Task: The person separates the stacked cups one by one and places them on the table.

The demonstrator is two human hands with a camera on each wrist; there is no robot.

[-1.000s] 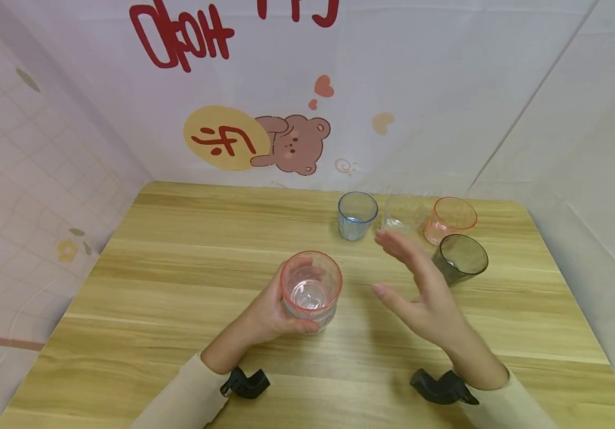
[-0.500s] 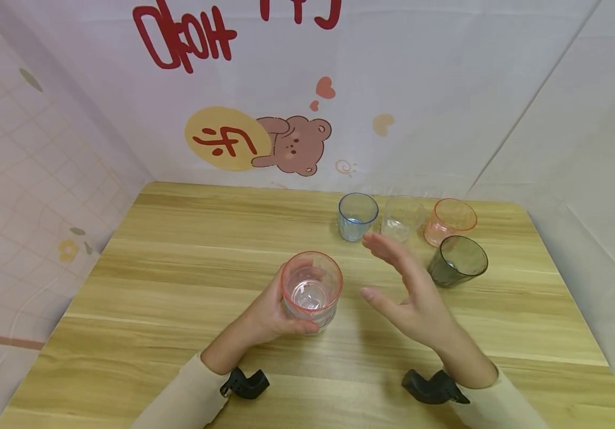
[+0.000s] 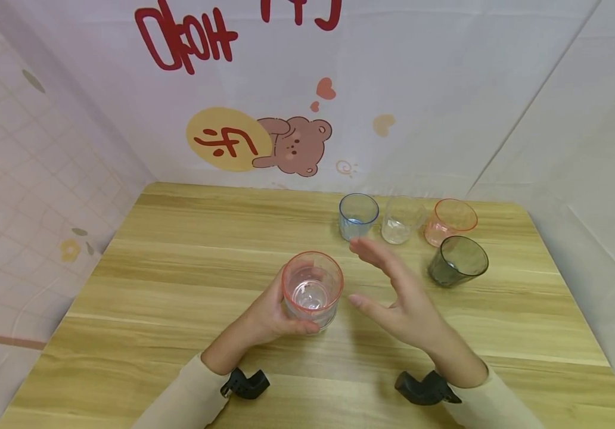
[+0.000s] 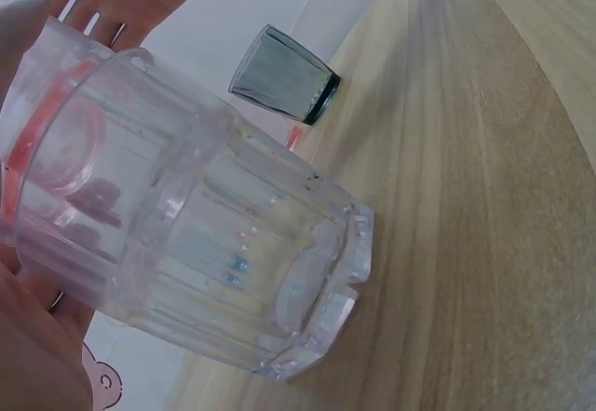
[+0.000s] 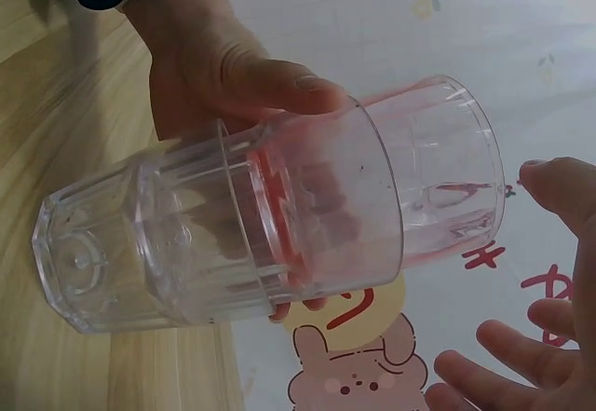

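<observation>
My left hand (image 3: 272, 313) grips a nested stack of plastic cups above the front middle of the table, fingers and thumb curled round its side. On top of the stack is a pink cup (image 5: 452, 173); below it are clear cups (image 5: 177, 234), the lowest with a faceted base. Seen from the left wrist, the clear base (image 4: 307, 299) is close over the wood; whether it touches cannot be told. Just right of the stack hovers my right hand (image 3: 401, 298), thumb and fingers spread apart, holding nothing and not touching the cups.
A blue cup (image 3: 358, 217), a clear cup (image 3: 397, 223) and a pink cup (image 3: 449, 223) stand along the back right. Before the pink one is a dark grey-green cup (image 3: 457, 262). Behind the wooden table (image 3: 189, 238) rises a printed white cloth (image 3: 425, 89).
My right hand has moved left toward the stack, away from the dark grey-green cup, its fingers still spread. The left hand and the stack of cups have stayed in place.
</observation>
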